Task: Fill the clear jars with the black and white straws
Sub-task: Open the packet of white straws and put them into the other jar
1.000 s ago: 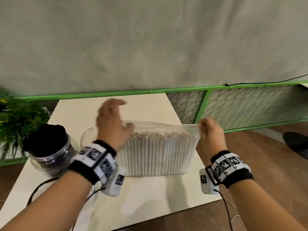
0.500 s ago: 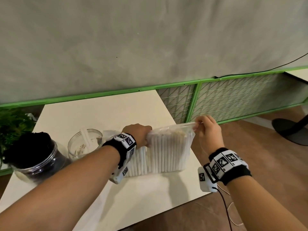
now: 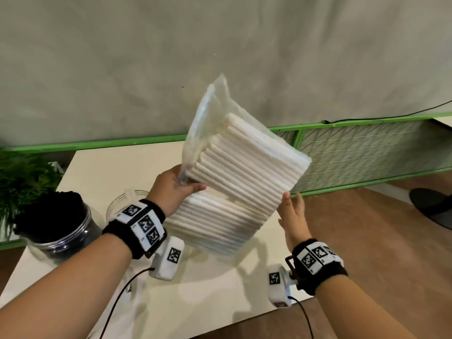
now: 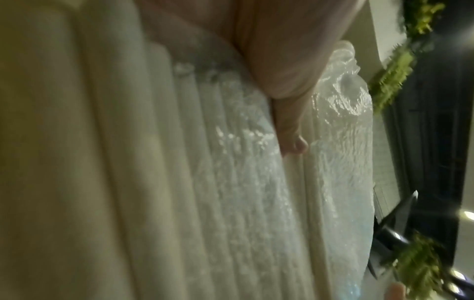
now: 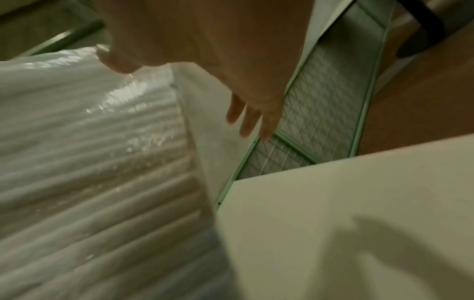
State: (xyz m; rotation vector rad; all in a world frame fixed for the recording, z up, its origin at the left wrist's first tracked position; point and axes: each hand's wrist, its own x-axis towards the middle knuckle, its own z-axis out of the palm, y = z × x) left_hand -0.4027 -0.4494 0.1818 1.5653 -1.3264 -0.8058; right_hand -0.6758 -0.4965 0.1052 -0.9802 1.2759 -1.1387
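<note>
Your left hand (image 3: pixel 174 190) grips the straw bag (image 3: pixel 241 165) by its open end, lifted tilted above the worktop (image 3: pixel 212 294). Your right hand (image 3: pixel 293 217) is spread flat beside the bag's lower corner, past the worktop's right edge.

- We see the left hand (image 3: pixel 175 189) gripping a clear plastic bag (image 3: pixel 208 123) of white straws (image 3: pixel 244 167), lifted and tilted above the cream table (image 3: pixel 220 289).
- The right hand (image 3: pixel 294 216), fingers straight, is at the bag's lower corner.
- A jar of black straws (image 3: pixel 56 221) stands left, beside a near-empty clear jar (image 3: pixel 122 206).
- A green plant (image 3: pixel 22 174) sits at far left.
</note>
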